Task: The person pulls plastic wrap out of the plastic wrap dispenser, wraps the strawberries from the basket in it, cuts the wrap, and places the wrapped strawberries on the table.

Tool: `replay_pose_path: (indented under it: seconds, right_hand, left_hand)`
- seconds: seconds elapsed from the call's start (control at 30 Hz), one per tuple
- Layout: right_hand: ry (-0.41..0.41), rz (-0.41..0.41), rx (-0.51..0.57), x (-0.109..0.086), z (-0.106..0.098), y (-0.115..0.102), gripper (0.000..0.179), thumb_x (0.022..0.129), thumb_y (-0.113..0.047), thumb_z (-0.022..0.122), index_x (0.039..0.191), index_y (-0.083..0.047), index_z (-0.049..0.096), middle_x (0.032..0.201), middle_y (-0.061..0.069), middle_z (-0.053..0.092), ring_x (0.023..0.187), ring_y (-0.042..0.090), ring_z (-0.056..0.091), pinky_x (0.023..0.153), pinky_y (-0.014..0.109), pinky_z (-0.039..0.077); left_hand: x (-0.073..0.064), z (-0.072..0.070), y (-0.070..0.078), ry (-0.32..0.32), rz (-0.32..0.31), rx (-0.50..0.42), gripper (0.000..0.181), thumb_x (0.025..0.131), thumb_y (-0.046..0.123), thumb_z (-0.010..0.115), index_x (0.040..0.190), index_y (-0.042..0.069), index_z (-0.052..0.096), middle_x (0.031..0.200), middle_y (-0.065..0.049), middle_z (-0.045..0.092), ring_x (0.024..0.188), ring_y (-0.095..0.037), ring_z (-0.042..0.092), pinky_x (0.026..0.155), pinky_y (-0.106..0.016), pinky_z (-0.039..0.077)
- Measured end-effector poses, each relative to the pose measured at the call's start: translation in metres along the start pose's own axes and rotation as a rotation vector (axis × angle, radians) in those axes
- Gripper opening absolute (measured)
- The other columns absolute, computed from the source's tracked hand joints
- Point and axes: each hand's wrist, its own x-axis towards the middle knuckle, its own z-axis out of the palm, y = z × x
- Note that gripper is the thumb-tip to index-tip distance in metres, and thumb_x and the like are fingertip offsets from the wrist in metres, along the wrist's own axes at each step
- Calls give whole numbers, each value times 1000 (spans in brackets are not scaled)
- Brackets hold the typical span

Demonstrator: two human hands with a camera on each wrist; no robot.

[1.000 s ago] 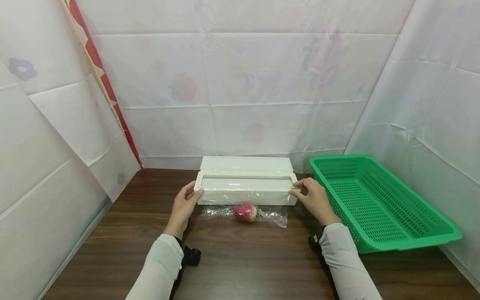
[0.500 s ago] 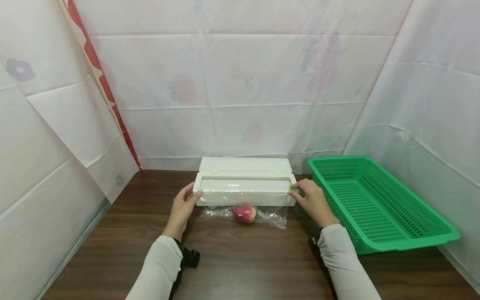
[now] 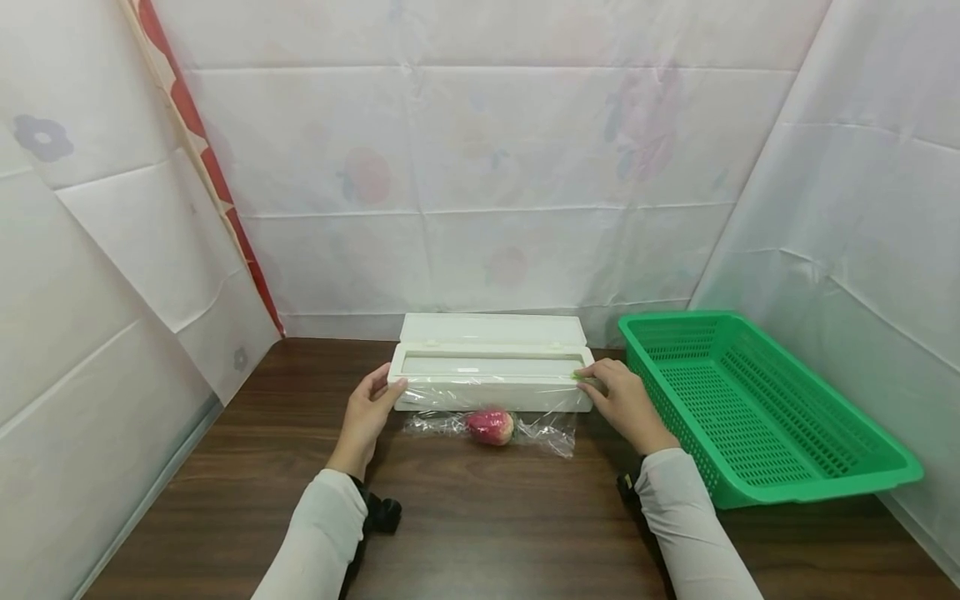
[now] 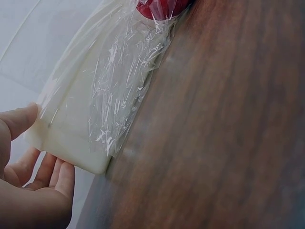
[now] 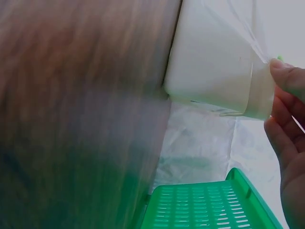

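Observation:
A white cling film dispenser box (image 3: pixel 487 396) stands on the table with its lid (image 3: pixel 491 329) tipped back. Clear film (image 4: pixel 121 71) hangs over its front edge and reaches down around a pink-red fruit (image 3: pixel 491 427) with a pale end, lying just before the box. My left hand (image 3: pixel 367 412) holds the box's left end, thumb on the front top edge and fingers against the side. At the right end my right hand (image 3: pixel 624 402) pinches a small green slide cutter (image 3: pixel 577 375) on the front edge, mostly covered by the fingertips.
A green slotted plastic basket (image 3: pixel 750 417) stands to the right, close beside my right forearm. The dark wooden table (image 3: pixel 480 533) ends at a white patterned sheet (image 3: pixel 487 167) behind, with more sheeting at both sides.
My right hand has slid the green cutter slightly left along the box's front edge. The left hand keeps its hold, and the fruit stays where it was.

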Motion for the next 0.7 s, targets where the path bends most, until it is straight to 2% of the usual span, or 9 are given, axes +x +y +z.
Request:
replay_pose_path:
  seconds: [0.4,0.7]
  right_hand:
    - [-29,-17,24,0,0,-3,18,87,-4,77,104,-9,74,100,4,69,99,25,62,81,44,53]
    - [-13,-128,16,2,3,-2,27,86,5,75,109,-10,75,102,7,71,104,29,59,90,46,50]
  left_hand:
    - [0,0,-1,-1,0,12,64,98,31,68,151,6,41,148,-15,44,136,-30,41,111,-44,37]
    - [0,1,-1,-1,1,13,64,98,31,67,151,6,41,148,-15,43,136,-30,42,111,-44,37]
